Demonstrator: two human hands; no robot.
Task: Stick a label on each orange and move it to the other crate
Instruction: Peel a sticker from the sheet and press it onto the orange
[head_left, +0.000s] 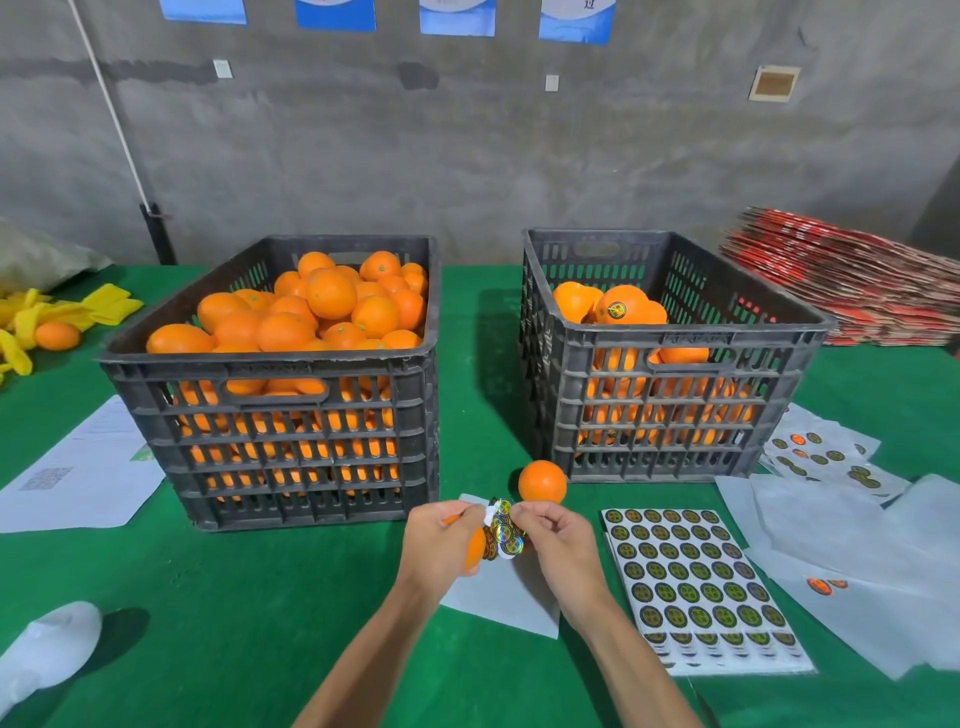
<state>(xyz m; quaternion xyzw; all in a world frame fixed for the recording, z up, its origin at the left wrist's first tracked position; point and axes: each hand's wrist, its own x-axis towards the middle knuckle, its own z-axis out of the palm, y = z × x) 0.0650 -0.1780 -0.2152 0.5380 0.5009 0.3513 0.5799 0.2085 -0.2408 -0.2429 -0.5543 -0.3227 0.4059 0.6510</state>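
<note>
A loose orange (57, 335) lies among yellow foam sleeves (62, 312) at the left edge of the green-felt counter (208, 597), with a white printed paper sheet (83, 478) nearer the front. Next stands the black slotted plastic crate heaped with unlabelled oranges (270, 364), the supply for the job.

At the counter's front centre, the person's left hand (441, 540) curls around an orange fruit (475, 548), mostly hidden in the palm, while its thumb and forefinger pinch a crumpled strip of shiny holographic round labels (504, 530). The right hand (556, 530) meets it, its fingers (519, 514) pinched on the strip's upper end, apparently picking at a single label. Below both hands lies a bare white backing sheet (498, 592). Just beyond the hands a second single orange (542, 481) sits on the felt, close to the front wall of the right crate.

The step in hand looks to be peeling: it would go best by bending the backing away so the label's rim lifts, taking the sticker by its edge only, then pressing it flat on smooth peel, away from the stem.

Further right, the second black slotted crate, partly filled (670, 343), holds a topmost orange bearing a round label (621, 306). A full sheet of green-gold round stickers (696, 577) lies at the front right, spent backing papers (857, 545) beside it, and stacked red flat cartons (841, 280) at the far right corner.
</note>
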